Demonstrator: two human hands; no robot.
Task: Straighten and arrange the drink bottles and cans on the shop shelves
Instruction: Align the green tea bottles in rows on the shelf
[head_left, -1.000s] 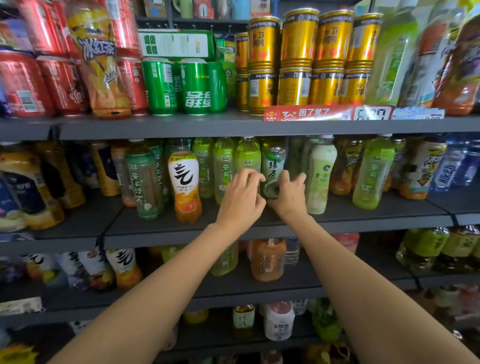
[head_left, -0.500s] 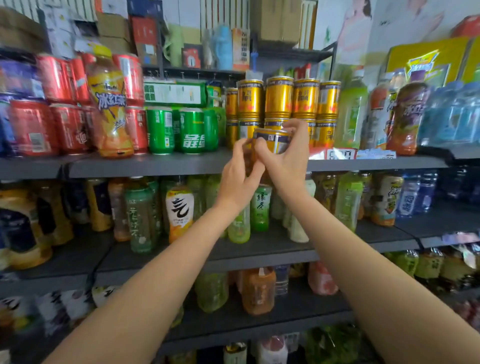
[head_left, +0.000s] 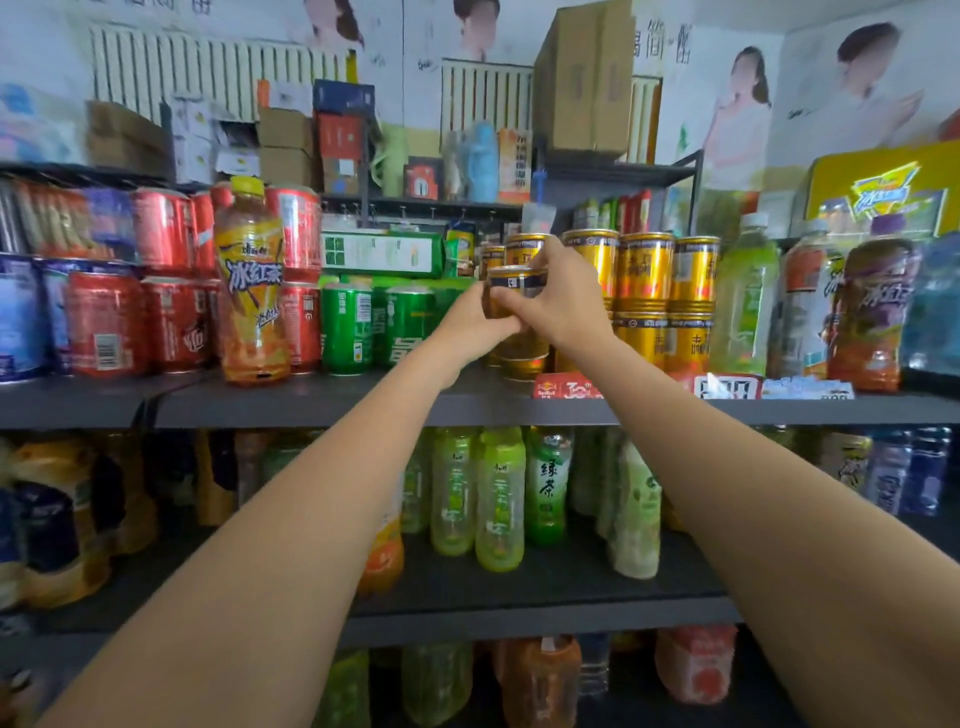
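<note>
A gold can (head_left: 511, 280) with a dark band stands on top of another gold can (head_left: 522, 358) at the left end of the stacked gold cans (head_left: 644, 291) on the upper shelf (head_left: 311, 402). My left hand (head_left: 475, 325) grips its left side from below. My right hand (head_left: 558, 304) curls round its right side, thumb across the front. Green cans (head_left: 347, 330) stand just left of my hands.
Red cans (head_left: 171, 317) and an orange iced-tea bottle (head_left: 250, 291) fill the shelf's left part. Green and brown tea bottles (head_left: 745, 306) stand to the right. Green tea bottles (head_left: 548, 483) line the shelf below. Boxes (head_left: 582, 78) sit on top.
Both hands left the green tea bottles on the middle shelf, rose to the upper shelf and took hold of a gold can. The view tilted upward.
</note>
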